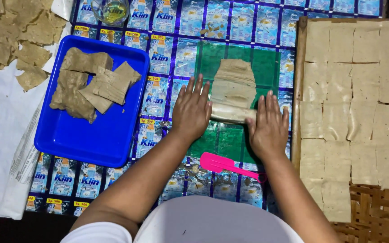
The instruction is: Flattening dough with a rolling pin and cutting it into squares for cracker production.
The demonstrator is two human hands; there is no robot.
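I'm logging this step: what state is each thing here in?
Dough strip: flattened, near end rolled up.
Left hand: flat, open, at the roll's end.
Right hand: flat, open, on the roll.
Pink scraper: lying unused.
Blue tray: holds dough pieces.
Dough squares: laid flat in rows.
Glass: holds yellowish liquid.

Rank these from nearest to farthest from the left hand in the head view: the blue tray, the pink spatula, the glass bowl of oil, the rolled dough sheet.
From the left hand:
1. Rolled dough sheet, touching its fingers, just to the right.
2. Pink spatula, below and to the right, near the person.
3. Blue tray, off to the left.
4. Glass bowl of oil, at the far top edge, up and left.
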